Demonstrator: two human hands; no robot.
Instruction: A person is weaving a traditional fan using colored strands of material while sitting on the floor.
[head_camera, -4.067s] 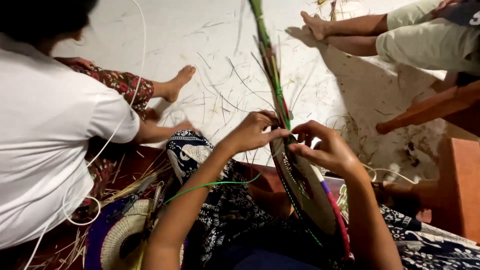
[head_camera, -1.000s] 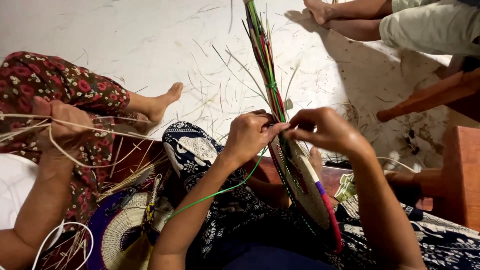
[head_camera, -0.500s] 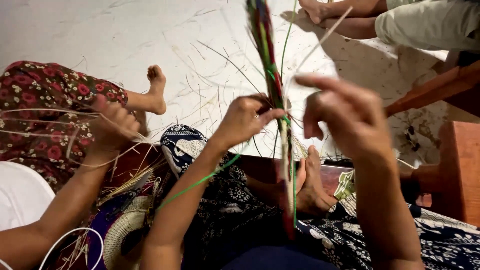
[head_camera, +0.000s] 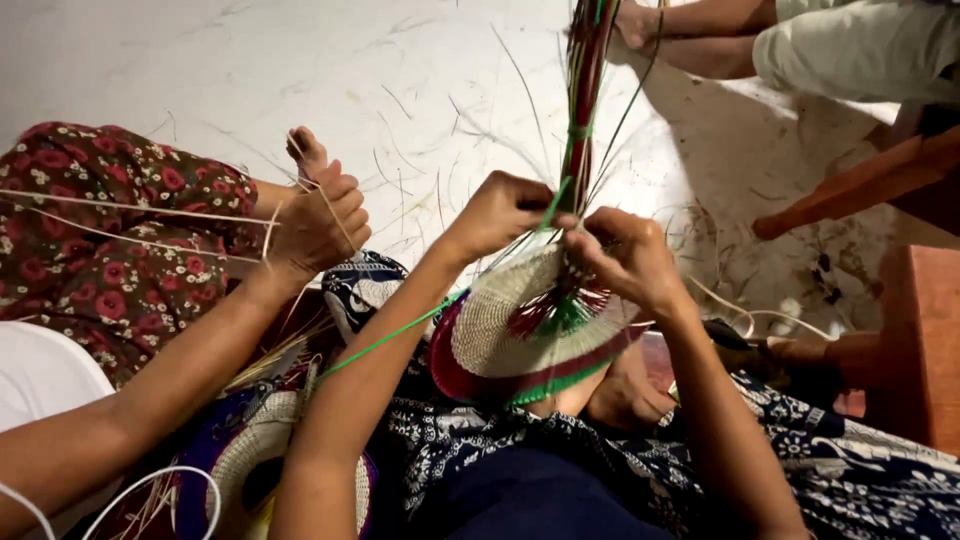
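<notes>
A round woven disc (head_camera: 500, 335), pale with red, green and purple bands, lies nearly flat over my lap. A bundle of red and green fibre strands (head_camera: 583, 90) rises from its far edge. My left hand (head_camera: 500, 212) pinches the disc's rim beside the bundle's base and a green strand (head_camera: 385, 340) runs back from it along my forearm. My right hand (head_camera: 625, 255) grips the rim and the strands just to the right, fingers closed.
A person on the left in floral trousers (head_camera: 110, 230) pulls pale strands with one hand (head_camera: 320, 225). Another woven disc (head_camera: 235, 465) lies at lower left. Someone's legs (head_camera: 800, 45) rest at top right by wooden furniture (head_camera: 860, 205). Loose fibres litter the white floor (head_camera: 300, 70).
The disc has turned from edge-on to nearly flat, its face now showing. My right hand came down from a raised, open pose onto the rim. The neighbour's hand moved right.
</notes>
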